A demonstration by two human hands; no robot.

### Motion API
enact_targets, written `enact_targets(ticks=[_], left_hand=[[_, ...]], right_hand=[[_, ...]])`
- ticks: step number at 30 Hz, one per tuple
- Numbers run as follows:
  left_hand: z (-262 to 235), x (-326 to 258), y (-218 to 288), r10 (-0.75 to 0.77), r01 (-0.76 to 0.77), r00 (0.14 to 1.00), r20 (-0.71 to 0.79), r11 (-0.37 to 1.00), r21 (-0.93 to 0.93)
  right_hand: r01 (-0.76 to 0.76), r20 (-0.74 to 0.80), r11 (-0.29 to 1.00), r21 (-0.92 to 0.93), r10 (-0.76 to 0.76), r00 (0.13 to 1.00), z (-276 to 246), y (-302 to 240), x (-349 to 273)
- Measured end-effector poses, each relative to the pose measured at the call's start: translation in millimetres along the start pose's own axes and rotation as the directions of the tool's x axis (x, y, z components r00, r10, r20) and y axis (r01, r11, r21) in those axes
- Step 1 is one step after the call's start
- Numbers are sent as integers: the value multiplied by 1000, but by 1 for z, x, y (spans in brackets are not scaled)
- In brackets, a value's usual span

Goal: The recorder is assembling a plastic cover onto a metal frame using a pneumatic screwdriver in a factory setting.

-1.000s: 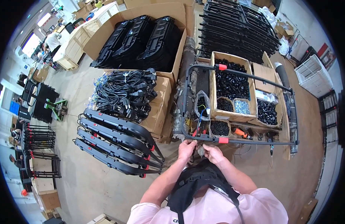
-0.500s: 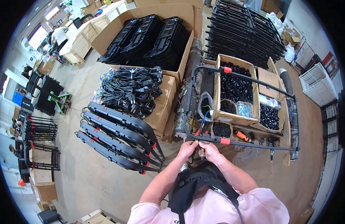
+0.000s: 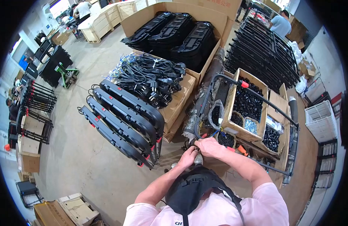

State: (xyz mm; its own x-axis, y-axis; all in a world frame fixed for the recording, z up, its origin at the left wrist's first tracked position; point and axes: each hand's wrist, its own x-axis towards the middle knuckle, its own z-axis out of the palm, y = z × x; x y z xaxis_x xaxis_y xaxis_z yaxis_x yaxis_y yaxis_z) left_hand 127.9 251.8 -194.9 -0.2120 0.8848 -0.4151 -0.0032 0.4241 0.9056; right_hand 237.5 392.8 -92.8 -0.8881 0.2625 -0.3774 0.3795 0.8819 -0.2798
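Both hands, left hand [image 3: 188, 157] and right hand [image 3: 208, 146], pinch closed on probably some wiring at the black tube frame [image 3: 257, 98], work apparently unfinished.

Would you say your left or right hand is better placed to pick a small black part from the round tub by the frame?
Probably right: the right hand lies beside the round tub of black parts; the left hand sits farther away.

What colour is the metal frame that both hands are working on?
Black, with red clips; the head view shows the metal frame best.
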Motion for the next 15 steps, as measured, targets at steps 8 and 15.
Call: enact_targets(ticks=[8,15], left_hand=[[-13,-3,-4,-30,30,995,91,1000,-2],[-20,3,-8,137,-141,989,63,987,79]], right_hand=[[212,-41,975,-69,-215,976,0,14,6],[46,-110,989,140,-31,993,-1,11,-10]])
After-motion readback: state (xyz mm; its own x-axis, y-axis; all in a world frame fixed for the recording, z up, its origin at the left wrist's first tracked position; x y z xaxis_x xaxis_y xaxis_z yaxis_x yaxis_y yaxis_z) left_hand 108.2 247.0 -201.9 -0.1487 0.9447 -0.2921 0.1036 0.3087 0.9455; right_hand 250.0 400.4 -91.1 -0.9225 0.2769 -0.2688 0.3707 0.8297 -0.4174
